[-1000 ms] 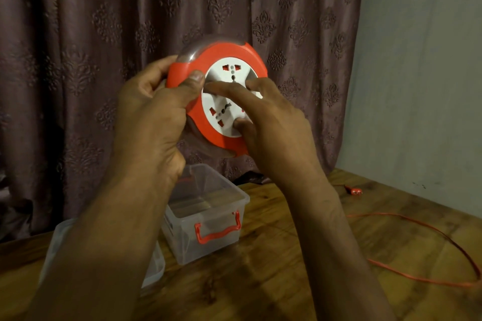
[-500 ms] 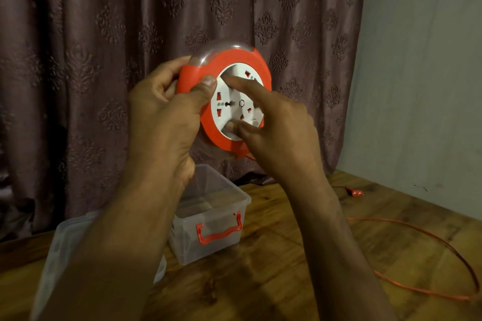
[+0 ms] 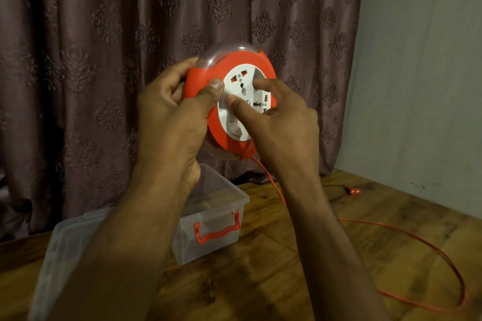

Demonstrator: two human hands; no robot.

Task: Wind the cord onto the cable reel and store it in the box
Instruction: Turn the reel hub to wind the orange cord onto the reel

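I hold the round cable reel [image 3: 242,59] up in front of the curtain; it has a red housing, a clear rim and a white socket face. My left hand [image 3: 167,122] grips the housing's left edge, thumb on the front. My right hand [image 3: 284,122] has its thumb and curled fingertips on the white face. The thin red cord [image 3: 427,245] leaves the reel's underside, passes behind my right forearm and lies in a loop on the table, ending at a red plug [image 3: 354,191]. The clear box [image 3: 236,199] with a red handle stands open below the reel.
The box's clear lid [image 3: 62,250] lies to the left of the box, partly under my left forearm. A wooden table [image 3: 260,281] carries everything. A patterned curtain [image 3: 104,60] hangs behind, and a grey wall [image 3: 417,86] closes the right side.
The white socket face has turned under my right fingers, which shifted across it. The reel stays held up by my left hand. The cord loop on the table has drawn in slightly.
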